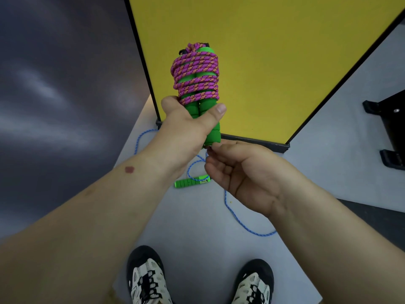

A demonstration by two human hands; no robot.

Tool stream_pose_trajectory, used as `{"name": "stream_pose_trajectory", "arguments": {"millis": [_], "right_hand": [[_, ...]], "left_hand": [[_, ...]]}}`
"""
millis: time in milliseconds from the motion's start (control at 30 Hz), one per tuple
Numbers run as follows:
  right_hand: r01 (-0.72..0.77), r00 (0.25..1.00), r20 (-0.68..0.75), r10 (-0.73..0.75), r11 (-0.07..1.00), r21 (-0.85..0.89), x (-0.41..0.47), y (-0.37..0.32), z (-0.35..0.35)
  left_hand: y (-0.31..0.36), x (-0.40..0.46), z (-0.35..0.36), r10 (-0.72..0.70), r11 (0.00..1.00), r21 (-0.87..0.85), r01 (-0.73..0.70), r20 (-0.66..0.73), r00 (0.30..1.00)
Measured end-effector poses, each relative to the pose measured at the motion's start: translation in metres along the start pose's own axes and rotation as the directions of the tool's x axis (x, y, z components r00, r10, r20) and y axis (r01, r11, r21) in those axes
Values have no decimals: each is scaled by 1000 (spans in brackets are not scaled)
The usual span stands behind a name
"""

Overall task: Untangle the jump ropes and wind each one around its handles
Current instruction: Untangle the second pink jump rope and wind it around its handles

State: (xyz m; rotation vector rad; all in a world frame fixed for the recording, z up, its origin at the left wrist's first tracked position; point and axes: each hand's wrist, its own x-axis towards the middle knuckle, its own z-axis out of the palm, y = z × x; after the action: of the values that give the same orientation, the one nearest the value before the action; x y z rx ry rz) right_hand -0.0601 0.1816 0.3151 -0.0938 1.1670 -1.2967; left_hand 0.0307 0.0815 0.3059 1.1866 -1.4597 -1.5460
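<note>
My left hand (186, 126) grips two green foam handles (203, 108) held upright side by side. A pink-and-orange braided rope (195, 76) is wound in many turns around their upper half. Just below, my right hand (245, 174) has its fingertips at the handles' bottom end; whether they pinch anything I cannot tell. On the grey floor lies a second jump rope: a blue cord (241, 222) in loose loops, with one green handle (191, 182) showing between my arms. The other handle of that rope is hidden.
A yellow panel (263, 62) in a black frame stands straight ahead, its base on the floor. A dark wall runs along the left. Black furniture feet (388, 128) are at the right. My two shoes (149, 279) are at the bottom.
</note>
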Motion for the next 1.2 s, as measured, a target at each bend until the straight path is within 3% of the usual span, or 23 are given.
{"name": "stream_pose_trajectory", "arguments": {"millis": [300, 467, 733, 867, 933, 1033, 1200], "right_hand": [[-90, 996, 3, 91, 984, 153, -2, -8, -3], [-145, 989, 47, 141, 987, 75, -2, -14, -2], [-250, 968, 66, 241, 937, 244, -1, -19, -2], [-259, 965, 39, 259, 921, 290, 1, -17, -2], [-224, 973, -7, 231, 950, 215, 1, -15, -3], [-90, 993, -80, 83, 993, -80, 3, -14, -5], [133, 978, -68, -197, 844, -520, 8, -13, -11]], "left_hand": [[-6, 5, 2, 54, 993, -110, -50, 40, 998], [-11, 7, 1, 66, 974, -215, -69, -20, 998], [-8, -2, 3, 207, 978, -16, -208, -23, 978], [-10, -3, 3, 167, 985, -37, -166, 12, 986], [-10, -2, 4, 102, 990, -107, -98, 33, 994], [-8, -2, 5, -8, 981, -191, 18, 52, 999], [-7, 0, 4, -91, 978, -183, 103, 73, 993]]}}
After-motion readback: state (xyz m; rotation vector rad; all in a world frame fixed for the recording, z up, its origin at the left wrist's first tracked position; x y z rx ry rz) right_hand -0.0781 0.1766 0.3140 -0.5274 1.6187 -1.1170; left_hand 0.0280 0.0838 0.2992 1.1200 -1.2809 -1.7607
